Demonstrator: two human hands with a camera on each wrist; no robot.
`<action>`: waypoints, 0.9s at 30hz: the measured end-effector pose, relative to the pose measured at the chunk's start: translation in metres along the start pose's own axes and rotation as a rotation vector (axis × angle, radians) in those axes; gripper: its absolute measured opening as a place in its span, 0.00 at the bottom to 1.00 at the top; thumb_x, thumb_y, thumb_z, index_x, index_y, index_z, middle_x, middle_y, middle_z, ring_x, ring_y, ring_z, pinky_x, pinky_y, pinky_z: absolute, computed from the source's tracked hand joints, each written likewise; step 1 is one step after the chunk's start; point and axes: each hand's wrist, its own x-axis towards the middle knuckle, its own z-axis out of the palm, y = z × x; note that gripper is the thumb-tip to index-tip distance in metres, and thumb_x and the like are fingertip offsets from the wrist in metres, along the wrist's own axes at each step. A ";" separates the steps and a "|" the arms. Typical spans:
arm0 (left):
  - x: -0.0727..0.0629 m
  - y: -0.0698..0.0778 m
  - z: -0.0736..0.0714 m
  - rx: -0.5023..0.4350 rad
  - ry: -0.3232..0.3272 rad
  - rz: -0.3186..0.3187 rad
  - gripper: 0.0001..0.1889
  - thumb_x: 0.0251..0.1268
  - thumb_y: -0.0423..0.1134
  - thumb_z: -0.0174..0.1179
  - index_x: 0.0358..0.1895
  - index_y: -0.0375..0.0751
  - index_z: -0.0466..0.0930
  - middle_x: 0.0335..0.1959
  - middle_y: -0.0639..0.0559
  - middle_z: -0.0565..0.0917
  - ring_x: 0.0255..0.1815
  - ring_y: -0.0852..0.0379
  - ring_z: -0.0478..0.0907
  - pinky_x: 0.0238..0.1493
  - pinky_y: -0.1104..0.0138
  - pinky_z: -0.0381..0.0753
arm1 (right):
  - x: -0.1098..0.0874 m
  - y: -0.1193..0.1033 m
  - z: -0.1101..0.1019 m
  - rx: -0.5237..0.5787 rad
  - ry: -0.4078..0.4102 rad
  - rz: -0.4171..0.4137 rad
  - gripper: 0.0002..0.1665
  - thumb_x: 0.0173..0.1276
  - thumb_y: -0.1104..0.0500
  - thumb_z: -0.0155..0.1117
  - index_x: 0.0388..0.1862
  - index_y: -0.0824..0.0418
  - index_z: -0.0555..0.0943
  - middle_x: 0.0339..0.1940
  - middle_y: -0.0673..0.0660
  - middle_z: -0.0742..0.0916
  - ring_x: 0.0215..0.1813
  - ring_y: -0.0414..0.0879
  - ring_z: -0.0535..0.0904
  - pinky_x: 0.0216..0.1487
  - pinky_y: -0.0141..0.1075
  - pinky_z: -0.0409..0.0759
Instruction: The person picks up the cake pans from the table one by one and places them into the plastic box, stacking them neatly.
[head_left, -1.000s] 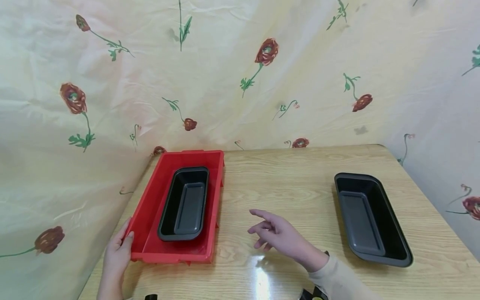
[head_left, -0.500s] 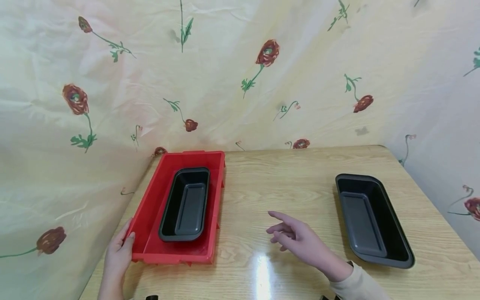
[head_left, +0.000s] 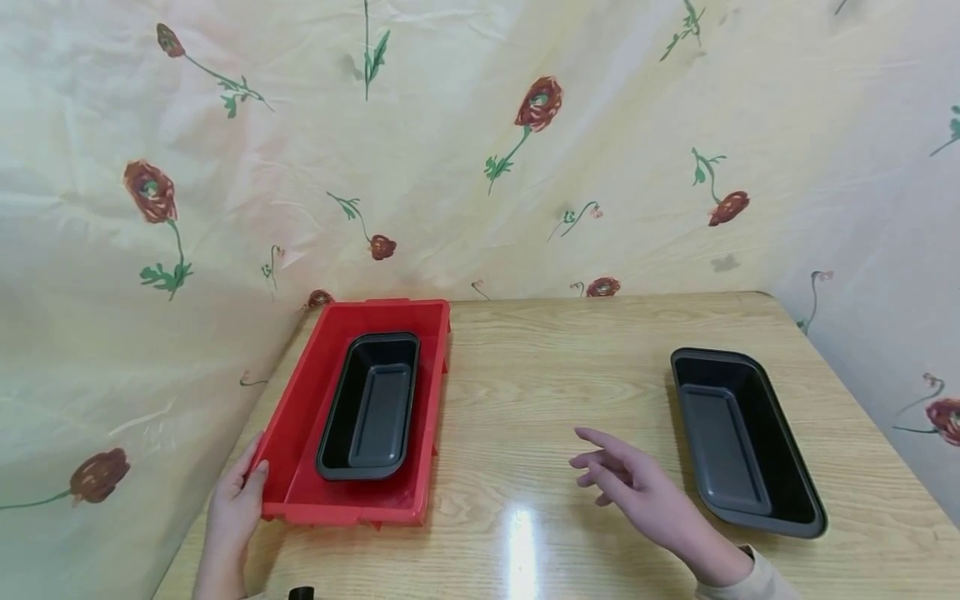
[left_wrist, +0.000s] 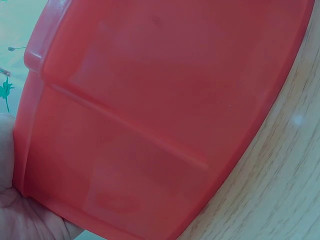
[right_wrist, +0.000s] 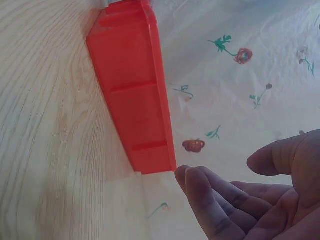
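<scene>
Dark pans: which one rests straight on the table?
The right pan, on bare table; the left pan sits in the red tray.

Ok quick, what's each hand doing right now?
Left hand: closed, holding the tray by its edge.
Right hand: open, holding nothing.

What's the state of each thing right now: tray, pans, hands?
Red tray: open side up, one pan inside
Left pan: upright, empty, inside the tray
Right pan: upright, empty, on the table
Left hand: grips the tray near its near left corner
Right hand: holds nothing, fingers loosely bent, over the table
</scene>
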 end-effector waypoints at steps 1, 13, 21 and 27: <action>0.000 0.000 0.000 -0.002 0.002 0.002 0.30 0.86 0.36 0.41 0.85 0.49 0.49 0.81 0.31 0.55 0.72 0.33 0.62 0.40 0.81 0.71 | -0.002 0.000 -0.002 -0.011 0.014 0.014 0.29 0.83 0.64 0.53 0.76 0.78 0.63 0.55 0.71 0.85 0.48 0.46 0.86 0.39 0.40 0.86; 0.000 0.002 0.000 0.013 -0.007 -0.033 0.30 0.86 0.38 0.41 0.85 0.51 0.46 0.82 0.32 0.53 0.73 0.31 0.61 0.45 0.74 0.76 | -0.030 0.008 -0.024 -0.043 0.171 0.114 0.28 0.82 0.63 0.55 0.75 0.73 0.67 0.54 0.68 0.87 0.46 0.45 0.87 0.37 0.40 0.86; 0.000 0.001 0.002 0.004 -0.008 -0.031 0.30 0.87 0.38 0.41 0.85 0.52 0.46 0.82 0.34 0.53 0.74 0.32 0.61 0.41 0.79 0.73 | -0.043 0.011 -0.033 -0.029 0.238 0.213 0.28 0.83 0.63 0.55 0.77 0.70 0.66 0.56 0.67 0.86 0.46 0.43 0.87 0.38 0.40 0.85; -0.001 0.003 0.004 0.003 0.003 -0.044 0.30 0.86 0.37 0.41 0.85 0.52 0.46 0.82 0.34 0.53 0.75 0.31 0.60 0.61 0.56 0.78 | -0.051 0.016 -0.037 -0.032 0.270 0.248 0.28 0.83 0.63 0.54 0.77 0.70 0.66 0.57 0.67 0.86 0.46 0.41 0.86 0.37 0.40 0.85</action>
